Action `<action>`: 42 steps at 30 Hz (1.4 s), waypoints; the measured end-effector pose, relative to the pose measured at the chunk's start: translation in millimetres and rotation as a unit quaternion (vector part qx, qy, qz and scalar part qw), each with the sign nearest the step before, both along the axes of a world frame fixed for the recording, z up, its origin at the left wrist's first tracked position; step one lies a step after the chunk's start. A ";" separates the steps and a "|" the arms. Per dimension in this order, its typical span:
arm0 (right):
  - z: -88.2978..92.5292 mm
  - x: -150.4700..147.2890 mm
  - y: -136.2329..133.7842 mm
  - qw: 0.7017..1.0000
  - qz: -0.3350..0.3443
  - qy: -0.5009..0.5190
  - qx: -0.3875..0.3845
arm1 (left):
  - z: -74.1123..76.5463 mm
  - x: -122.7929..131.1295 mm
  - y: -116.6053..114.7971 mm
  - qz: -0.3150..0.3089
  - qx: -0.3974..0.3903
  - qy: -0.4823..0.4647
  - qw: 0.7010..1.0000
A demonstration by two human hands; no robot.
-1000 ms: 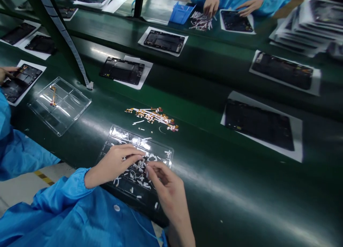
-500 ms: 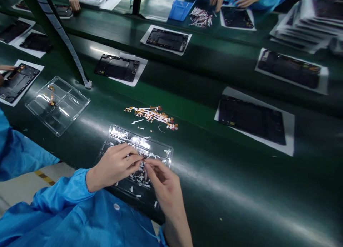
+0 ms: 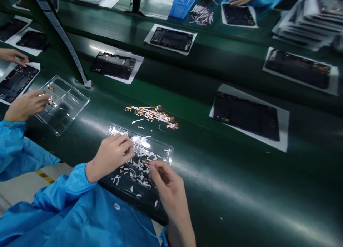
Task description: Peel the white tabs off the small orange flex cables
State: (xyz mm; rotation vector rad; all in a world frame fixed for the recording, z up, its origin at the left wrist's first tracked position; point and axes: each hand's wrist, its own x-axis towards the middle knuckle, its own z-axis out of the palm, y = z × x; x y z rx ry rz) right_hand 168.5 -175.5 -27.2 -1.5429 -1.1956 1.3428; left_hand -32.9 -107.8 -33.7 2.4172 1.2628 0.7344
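Observation:
Below me a clear plastic tray [image 3: 166, 151] is strewn with small white paper-like scraps [image 3: 139, 165]. My right hand [image 3: 171, 190] is over its right side, thumb and forefinger pinched on a small orange-brown flex cable [image 3: 147, 162], mostly hidden by the fingers. My left hand [image 3: 111, 156] hovers above the tray's left part, apart from the right; its fingers are curled together, and whether anything is between them is not visible. Just beyond the tray lies a pile of white and orange flex cables [image 3: 152, 115], with a few loose scraps beside it.
To the left, a co-worker's hand [image 3: 28, 104] reaches over another clear tray [image 3: 80, 105] holding an orange flex cable. Black device housings [image 3: 246, 115] on white sheets lie along the green belt [image 3: 177, 86]. A slanted post [image 3: 64, 36] stands at left. Opposite are a blue bin [image 3: 180, 7] and stacked housings [image 3: 302, 29].
My left hand has drawn away to the left from my right hand, which keeps its pinch. A co-worker's hand has come in over the left tray. Housings on the belts have shifted slightly.

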 end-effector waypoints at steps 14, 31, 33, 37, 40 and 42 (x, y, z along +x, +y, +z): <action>2.3 15.3 -4.4 0.997 0.034 -0.074 0.009 | 21.8 -10.1 12.8 -0.052 -0.250 -0.147 0.956; 7.5 10.2 -4.8 0.990 0.083 -0.065 0.092 | 19.6 23.4 -14.4 -0.095 -0.076 -0.070 0.990; 9.3 10.3 -5.5 0.989 0.087 -0.072 0.095 | 19.3 25.0 -13.0 -0.090 -0.069 -0.061 0.992; 15.4 26.0 -11.4 0.987 0.087 -0.091 0.096 | 9.9 19.6 -6.8 -0.058 -0.057 -0.041 0.996; 22.7 51.3 -19.9 0.977 0.100 -0.149 0.117 | 0.3 5.9 0.8 -0.013 -0.073 0.004 0.997; 28.0 64.9 -23.9 0.960 0.106 -0.208 0.154 | -0.8 -1.4 3.9 0.007 -0.084 0.044 0.995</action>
